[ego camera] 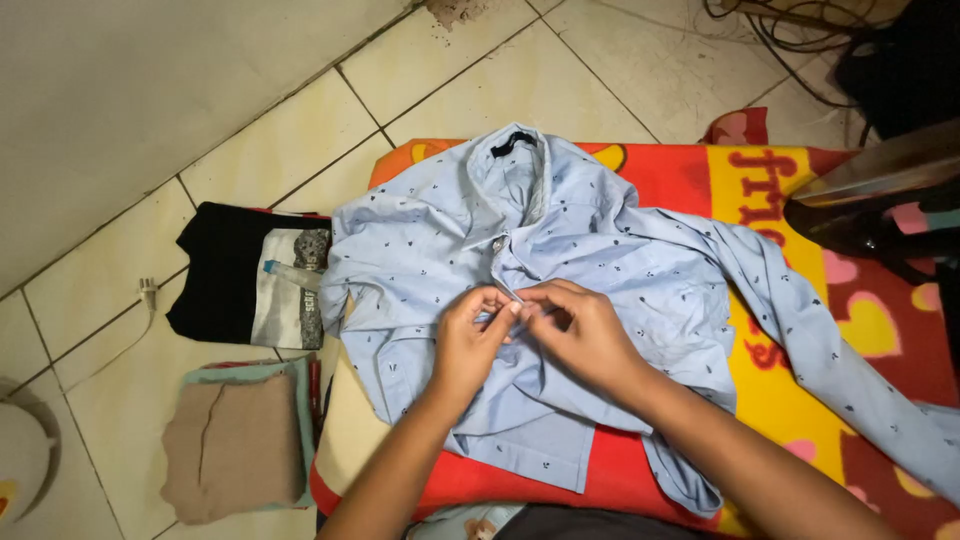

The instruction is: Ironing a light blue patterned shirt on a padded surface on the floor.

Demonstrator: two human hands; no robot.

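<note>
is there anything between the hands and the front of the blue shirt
Nothing visible. The left hand and right hand already touch the light blue shirt, fingertips pinching its front edge at the middle. The folded black shirt and brown cloth lie off to the side on the floor.

Shirt (pixel 600 270) right sleeve cut off at right edge. Placket spot pinched between left hand (pixel 468 345) and right hand (pixel 585 335) hidden by fingers; button or hole, can't tell. Iron (pixel 880 195) cropped at right edge, blurred. Blanket (pixel 760 170) mostly under shirt. White round object (pixel 20 455) cut at left edge, unidentifiable. Cables (pixel 790 20) cropped at top.
</note>
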